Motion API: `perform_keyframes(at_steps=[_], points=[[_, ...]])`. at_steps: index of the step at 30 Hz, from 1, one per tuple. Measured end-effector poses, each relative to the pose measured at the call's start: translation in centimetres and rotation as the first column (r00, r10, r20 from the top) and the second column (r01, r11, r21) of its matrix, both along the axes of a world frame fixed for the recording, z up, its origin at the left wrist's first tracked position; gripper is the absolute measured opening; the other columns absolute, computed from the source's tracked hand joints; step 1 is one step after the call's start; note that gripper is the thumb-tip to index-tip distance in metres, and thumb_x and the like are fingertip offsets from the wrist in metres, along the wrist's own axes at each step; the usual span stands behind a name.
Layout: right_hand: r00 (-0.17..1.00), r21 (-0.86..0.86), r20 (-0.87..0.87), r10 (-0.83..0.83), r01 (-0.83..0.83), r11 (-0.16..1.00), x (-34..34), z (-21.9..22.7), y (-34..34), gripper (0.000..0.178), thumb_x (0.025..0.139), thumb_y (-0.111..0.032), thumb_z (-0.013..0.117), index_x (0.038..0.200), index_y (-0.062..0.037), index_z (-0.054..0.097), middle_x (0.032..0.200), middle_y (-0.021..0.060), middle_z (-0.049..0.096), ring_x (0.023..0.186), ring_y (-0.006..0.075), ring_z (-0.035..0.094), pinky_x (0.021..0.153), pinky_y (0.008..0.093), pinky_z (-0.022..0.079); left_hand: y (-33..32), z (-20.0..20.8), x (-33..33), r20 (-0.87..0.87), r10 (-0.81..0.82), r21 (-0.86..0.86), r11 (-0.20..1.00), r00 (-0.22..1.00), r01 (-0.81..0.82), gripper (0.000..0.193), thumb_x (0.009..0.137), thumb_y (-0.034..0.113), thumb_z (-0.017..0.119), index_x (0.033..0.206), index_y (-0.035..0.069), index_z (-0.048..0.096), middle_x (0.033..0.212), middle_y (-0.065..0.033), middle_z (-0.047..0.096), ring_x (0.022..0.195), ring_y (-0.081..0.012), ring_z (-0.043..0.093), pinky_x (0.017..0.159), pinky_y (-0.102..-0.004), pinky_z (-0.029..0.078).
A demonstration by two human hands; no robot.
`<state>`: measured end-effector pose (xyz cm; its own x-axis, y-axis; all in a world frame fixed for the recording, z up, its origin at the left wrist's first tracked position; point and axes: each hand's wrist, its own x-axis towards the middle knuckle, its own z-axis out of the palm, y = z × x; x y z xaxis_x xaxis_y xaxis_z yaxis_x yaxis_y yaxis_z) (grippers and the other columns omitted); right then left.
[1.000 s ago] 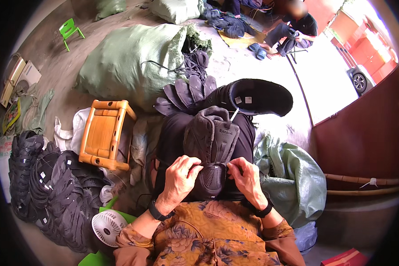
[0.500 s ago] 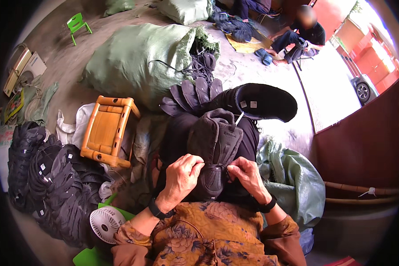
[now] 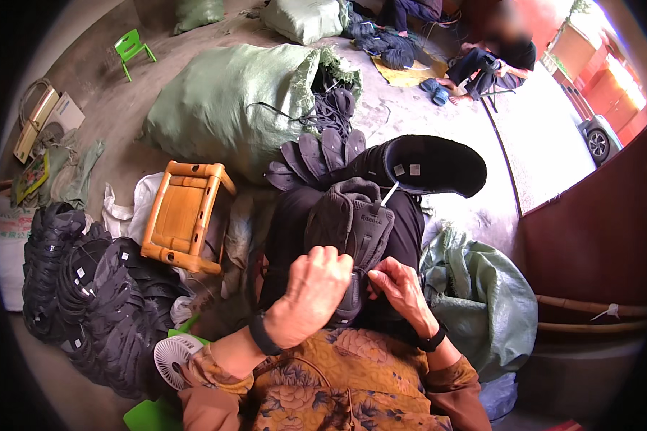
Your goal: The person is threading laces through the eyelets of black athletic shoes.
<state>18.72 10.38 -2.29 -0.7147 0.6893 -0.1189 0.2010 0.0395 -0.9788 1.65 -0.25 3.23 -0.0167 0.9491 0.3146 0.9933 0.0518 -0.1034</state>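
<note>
A dark grey shoe upper (image 3: 346, 208) lies over my lap, its padded collar pointing away from me. My left hand (image 3: 310, 291) is closed above the toe end and covers much of it; whatever its fingers grip is hidden. At the right side of the same upper, my right hand (image 3: 402, 291) pinches a thin dark shoelace (image 3: 363, 271). Beyond it, fanned black shoe uppers (image 3: 316, 158) rest across my knees, joined by a nested stack (image 3: 435, 164) with its opening to the right.
A bamboo stool (image 3: 183, 215) stands on the left, near piled black uppers (image 3: 104, 302) and a small white fan (image 3: 174, 359). A big green sack (image 3: 223, 108) spills laces ahead. Another green sack (image 3: 482, 294) lies at my right. Far right, a co-worker (image 3: 492, 65) sits.
My left hand has moved right and turned over the toe of the upper, hiding more of it. The right hand stays in nearly the same place. The view has shifted slightly.
</note>
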Motion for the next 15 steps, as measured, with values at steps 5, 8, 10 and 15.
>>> perform_keyframes(at_steps=[5, 8, 10, 15], points=[[1.000, 0.029, 0.027, 0.002, -0.003, 1.000, 0.0, 0.2, 0.2, 0.019, 0.092, -0.015, 0.066, 0.087, 0.0025, 0.060, 0.066, 0.0065, 0.062, 0.059, 0.0142, 0.063, 0.056, 0.0265, 0.050, 0.8, 1.0, 1.7, -0.366, -0.136, -0.181, 0.981, 0.921, 0.072, 0.008, 0.073, 0.021, 0.061, 0.077, 0.017, 0.056, 0.075, 0.0016, 0.048, 0.075, -0.0123, 0.050, 0.064, -0.0275, 0.037], [0.988, 0.607, 0.136, -0.069, -0.028, 0.794, 0.3, 0.7, 0.0, 0.021, 0.075, -0.013, 0.077, 0.091, -0.0062, 0.065, 0.095, 0.0106, 0.064, 0.088, 0.0296, 0.066, 0.072, 0.0374, 0.052, 0.5, -0.4, -0.4, -0.013, -0.206, -0.139, 0.969, 0.978, 0.202, 0.010, 0.075, 0.019, 0.062, 0.077, 0.012, 0.056, 0.085, -0.0047, 0.054, 0.088, -0.0202, 0.056, 0.075, -0.0356, 0.045], [0.990, 0.881, 0.076, -0.116, -0.012, 0.474, -0.2, 2.4, 0.6, 0.033, 0.068, -0.015, 0.079, 0.098, -0.0103, 0.066, 0.120, 0.0129, 0.057, 0.114, 0.0321, 0.057, 0.091, 0.0439, 0.048, 0.4, -0.1, -2.7, -0.024, -0.392, 0.097, 0.915, 0.920, 0.392, 0.011, 0.075, 0.017, 0.062, 0.081, 0.008, 0.060, 0.105, -0.0117, 0.059, 0.114, -0.0284, 0.055, 0.093, -0.0443, 0.045], [0.941, 0.931, 0.286, 0.183, -0.318, 0.179, -0.2, 3.7, 4.4, 0.042, 0.064, -0.028, 0.078, 0.099, -0.0115, 0.061, 0.120, 0.0115, 0.054, 0.122, 0.0299, 0.049, 0.107, 0.0469, 0.035, 1.2, 1.8, -4.1, -0.019, -0.559, -0.003, 0.829, 0.829, 0.559, 0.010, 0.075, 0.016, 0.059, 0.081, 0.008, 0.061, 0.107, -0.0091, 0.058, 0.122, -0.0244, 0.050, 0.100, -0.0461, 0.041]])
